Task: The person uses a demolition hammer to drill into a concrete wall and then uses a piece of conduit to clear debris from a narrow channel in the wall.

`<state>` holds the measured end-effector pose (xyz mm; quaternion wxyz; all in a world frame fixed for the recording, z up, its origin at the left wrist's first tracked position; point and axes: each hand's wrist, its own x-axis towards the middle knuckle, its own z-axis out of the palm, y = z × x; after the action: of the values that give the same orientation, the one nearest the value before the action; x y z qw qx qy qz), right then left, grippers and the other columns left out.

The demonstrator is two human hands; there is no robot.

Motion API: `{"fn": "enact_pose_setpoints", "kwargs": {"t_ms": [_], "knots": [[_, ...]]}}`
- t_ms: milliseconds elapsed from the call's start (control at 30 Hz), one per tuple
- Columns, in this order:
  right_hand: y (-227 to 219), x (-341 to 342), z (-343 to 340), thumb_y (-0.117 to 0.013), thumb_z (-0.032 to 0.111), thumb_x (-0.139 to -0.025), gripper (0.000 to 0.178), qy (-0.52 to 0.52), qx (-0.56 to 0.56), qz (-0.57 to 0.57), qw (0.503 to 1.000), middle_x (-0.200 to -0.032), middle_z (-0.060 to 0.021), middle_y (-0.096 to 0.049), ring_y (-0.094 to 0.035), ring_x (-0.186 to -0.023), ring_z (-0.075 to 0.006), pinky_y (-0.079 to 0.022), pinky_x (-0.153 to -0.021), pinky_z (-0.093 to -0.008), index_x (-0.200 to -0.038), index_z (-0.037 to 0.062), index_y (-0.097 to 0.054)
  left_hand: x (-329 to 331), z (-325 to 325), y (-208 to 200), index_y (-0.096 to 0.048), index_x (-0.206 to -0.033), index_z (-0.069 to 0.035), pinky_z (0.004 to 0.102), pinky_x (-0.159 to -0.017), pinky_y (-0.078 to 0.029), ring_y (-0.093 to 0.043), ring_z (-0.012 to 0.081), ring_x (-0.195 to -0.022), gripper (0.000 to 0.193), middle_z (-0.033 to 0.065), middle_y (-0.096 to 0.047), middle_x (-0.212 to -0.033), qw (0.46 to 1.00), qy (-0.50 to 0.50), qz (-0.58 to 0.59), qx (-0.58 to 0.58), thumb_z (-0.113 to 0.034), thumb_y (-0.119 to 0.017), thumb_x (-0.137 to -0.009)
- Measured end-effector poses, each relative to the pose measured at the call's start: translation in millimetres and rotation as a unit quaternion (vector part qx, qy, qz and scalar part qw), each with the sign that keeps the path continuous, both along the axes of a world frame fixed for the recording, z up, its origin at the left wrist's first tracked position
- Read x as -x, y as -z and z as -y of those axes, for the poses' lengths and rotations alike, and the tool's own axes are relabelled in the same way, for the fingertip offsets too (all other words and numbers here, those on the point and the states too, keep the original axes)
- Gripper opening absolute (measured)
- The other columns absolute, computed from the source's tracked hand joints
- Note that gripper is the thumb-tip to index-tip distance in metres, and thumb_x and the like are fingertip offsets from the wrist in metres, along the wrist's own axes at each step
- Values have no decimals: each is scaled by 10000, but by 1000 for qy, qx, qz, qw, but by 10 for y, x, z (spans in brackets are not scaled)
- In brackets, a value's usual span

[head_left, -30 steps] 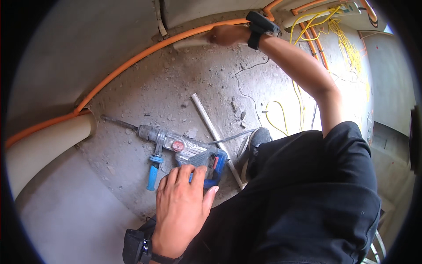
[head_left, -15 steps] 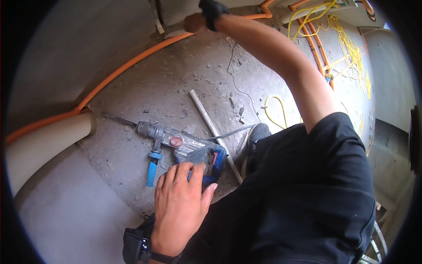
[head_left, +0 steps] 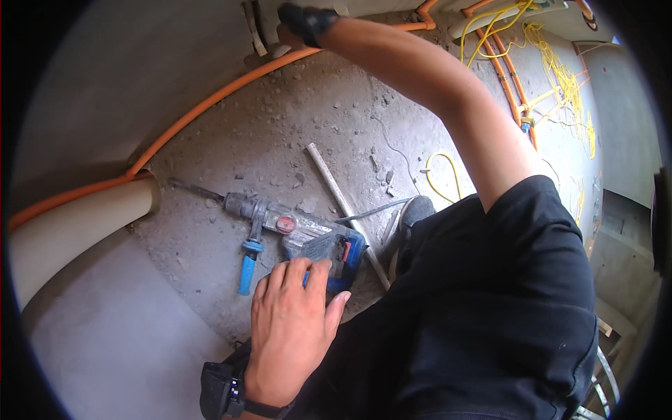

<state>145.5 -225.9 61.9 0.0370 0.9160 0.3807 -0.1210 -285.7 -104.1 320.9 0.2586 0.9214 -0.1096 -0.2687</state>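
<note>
My left hand (head_left: 292, 322) is spread with its back up, fingers stretched out, over my dark-clothed leg; nothing shows in it. Just beyond its fingertips a rotary hammer drill (head_left: 297, 227) lies on its side on the floor, grey and blue with a red round knob. Its blue side handle (head_left: 246, 274) points towards me and its chisel bit (head_left: 196, 189) points left. My right arm reaches far forward to the wall, where my right hand (head_left: 290, 36) is near a groove (head_left: 255, 29) in the wall, above an orange pipe. A black wristband and shadow hide its fingers.
An orange pipe (head_left: 203, 105) runs along the wall's foot. A thick beige pipe (head_left: 84, 231) stands at left. A white pipe (head_left: 343, 199) lies beside the drill. Rubble is scattered over the floor. Yellow cables (head_left: 560, 77) lie at far right by more orange pipes.
My right hand has moved a little to the left along the wall. My left hand keeps its pose, and the whole view has shifted slightly.
</note>
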Motion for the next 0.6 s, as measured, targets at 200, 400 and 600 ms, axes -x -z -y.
{"fn": "enact_pose_setpoints", "kwargs": {"t_ms": [200, 400, 600], "knots": [[-35, -23, 74, -545, 214, -968, 301, 7, 12, 2, 1000, -1168, -147, -702, -675, -1127, -305, -538, -899, -456, -1191, 62, -679, 1, -4, -1, -643, -1219, -46, 448, -936, -478, -602, 310, -1068, 387, 123, -625, -1122, 1000, 0, -17, -7, -291, -726, -932], [-72, 2, 174, -537, 231, -992, 316, 21, 1, 9, 1000, -1188, -159, -707, -682, -1138, -314, -541, -925, -457, -1241, 85, -665, -20, 19, 21, -643, -1222, -45, 447, -934, -478, -602, 309, -1070, 394, 124, -626, -1125, 1000, 8, -8, -5, -294, -730, -929], [-131, -86, 425, -511, 237, -1036, 353, -20, -3, -66, 998, -1172, -196, -721, -707, -1067, -336, -560, -910, -460, -1342, 113, -634, -20, 3, 20, -641, -1224, -49, 444, -935, -482, -603, 306, -1066, 397, 119, -623, -1124, 1000, 1, -23, -11, -292, -737, -924]]}}
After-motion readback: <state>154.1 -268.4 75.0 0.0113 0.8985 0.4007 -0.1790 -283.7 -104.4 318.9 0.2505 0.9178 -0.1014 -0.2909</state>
